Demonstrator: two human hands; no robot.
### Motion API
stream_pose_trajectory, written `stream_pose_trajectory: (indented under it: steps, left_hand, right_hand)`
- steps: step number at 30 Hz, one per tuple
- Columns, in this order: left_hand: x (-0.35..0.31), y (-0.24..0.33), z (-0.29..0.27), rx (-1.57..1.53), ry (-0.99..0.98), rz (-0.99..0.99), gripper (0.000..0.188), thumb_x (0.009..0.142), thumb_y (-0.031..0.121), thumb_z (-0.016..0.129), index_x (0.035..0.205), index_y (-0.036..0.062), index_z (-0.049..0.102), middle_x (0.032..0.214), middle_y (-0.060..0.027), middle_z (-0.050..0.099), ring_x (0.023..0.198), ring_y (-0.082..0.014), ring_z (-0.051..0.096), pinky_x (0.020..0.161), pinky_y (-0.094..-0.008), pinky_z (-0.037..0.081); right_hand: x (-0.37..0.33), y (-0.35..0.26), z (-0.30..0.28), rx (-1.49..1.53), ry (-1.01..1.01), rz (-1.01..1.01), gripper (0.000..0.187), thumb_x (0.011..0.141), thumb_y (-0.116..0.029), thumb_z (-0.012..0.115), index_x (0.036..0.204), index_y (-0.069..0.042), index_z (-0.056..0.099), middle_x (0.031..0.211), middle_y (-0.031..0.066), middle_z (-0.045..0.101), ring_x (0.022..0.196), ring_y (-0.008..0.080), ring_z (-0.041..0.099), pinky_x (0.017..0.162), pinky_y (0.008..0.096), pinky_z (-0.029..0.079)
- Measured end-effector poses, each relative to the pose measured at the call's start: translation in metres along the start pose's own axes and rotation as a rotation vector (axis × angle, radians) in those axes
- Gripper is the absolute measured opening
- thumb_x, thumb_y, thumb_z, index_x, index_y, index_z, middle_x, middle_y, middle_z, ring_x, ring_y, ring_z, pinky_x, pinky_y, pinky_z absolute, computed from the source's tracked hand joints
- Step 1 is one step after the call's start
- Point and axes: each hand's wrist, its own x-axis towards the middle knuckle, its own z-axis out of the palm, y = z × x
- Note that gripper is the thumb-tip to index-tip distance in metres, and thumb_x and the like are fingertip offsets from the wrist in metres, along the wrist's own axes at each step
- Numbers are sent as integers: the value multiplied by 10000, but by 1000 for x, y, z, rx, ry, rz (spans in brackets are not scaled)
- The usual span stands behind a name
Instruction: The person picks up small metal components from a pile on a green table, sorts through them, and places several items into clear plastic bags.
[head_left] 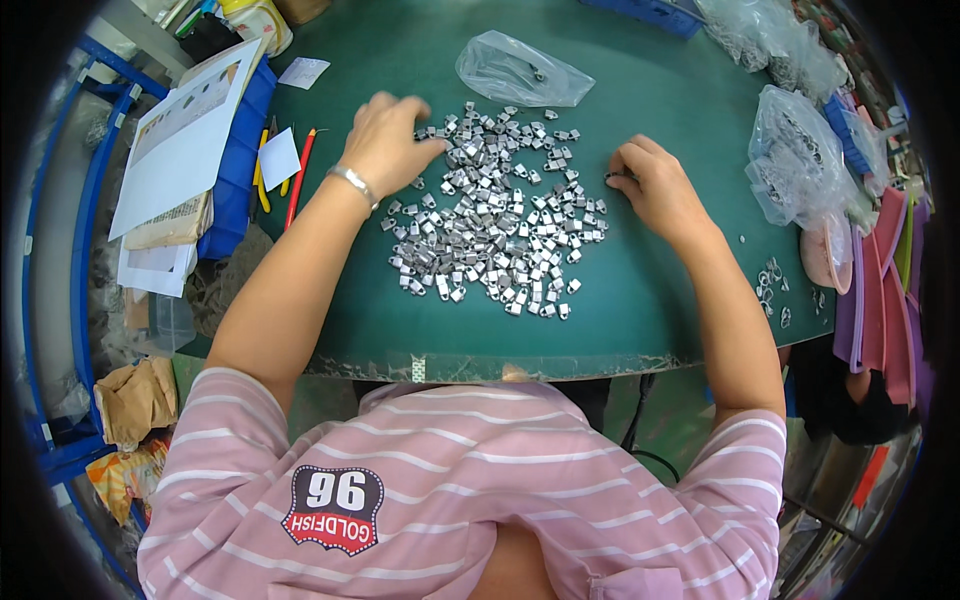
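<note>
Locks [478,228] heaped loose on green table [640,300], in front of me, between hands and nearer my chest, prob so both reach easily. My right hand [655,185] just off locks' right side, thumb and finger pinching dark bit [609,177], too tiny to ID; fingertip grip suits that size imo. Left hand [388,140] at locks' upper-left edge, thumb and fingers apart, blurry. Clear bag [515,72] beyond, guess parked out of way.

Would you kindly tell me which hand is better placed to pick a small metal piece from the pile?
Probably the left hand, open at the upper-left edge of the pile; the right hand is apart from it, pinching a small dark item.
</note>
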Motion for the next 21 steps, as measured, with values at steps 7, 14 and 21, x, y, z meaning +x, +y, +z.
stream_pose_trajectory:
  steps: [7,14,21]
  left_hand:
    - [-34,17,-2,-196,-155,59,110,737,15,645,826,-4,584,827,-113,570,718,-235,577,669,-313,465]
    - [-43,37,-7,-362,-129,155,84,740,-32,624,809,-6,585,794,-95,580,680,-223,582,637,-296,465]
    - [-34,22,0,-139,-10,90,503,706,210,721,1150,64,538,1162,-149,479,1076,-311,464,911,-360,388]
  right_hand:
    - [-28,-22,6,824,62,232,93,765,69,624,845,25,611,862,66,614,799,105,574,716,235,477]
    - [-40,-35,4,925,132,60,154,728,128,605,843,27,625,895,81,619,830,143,590,739,245,487]
    - [-34,-46,9,547,-72,26,197,758,46,624,955,33,611,1008,150,597,920,240,590,806,306,478]
